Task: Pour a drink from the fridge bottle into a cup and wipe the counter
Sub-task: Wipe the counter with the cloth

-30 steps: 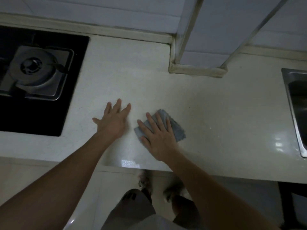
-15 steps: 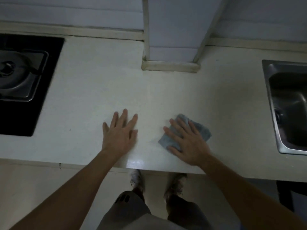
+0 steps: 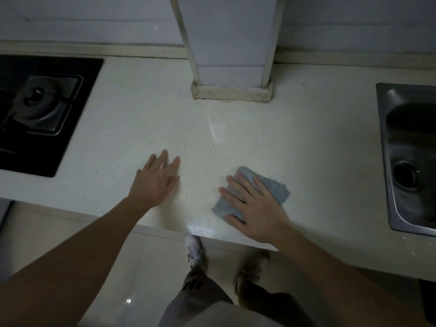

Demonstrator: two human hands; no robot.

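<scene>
A folded grey-blue cloth lies on the pale counter near its front edge. My right hand lies flat on top of the cloth with fingers spread, pressing it down and covering most of it. My left hand rests flat and empty on the counter about a hand's width to the left of the cloth, fingers apart. No bottle or cup is in view.
A black gas hob with a metal burner sits at the left. A steel sink is set into the counter at the right. A tiled pillar stands at the back middle. My feet show on the floor below.
My right hand has slid the cloth to the right along the counter, away from my left hand. The view has shifted, bringing more of the sink into sight.
</scene>
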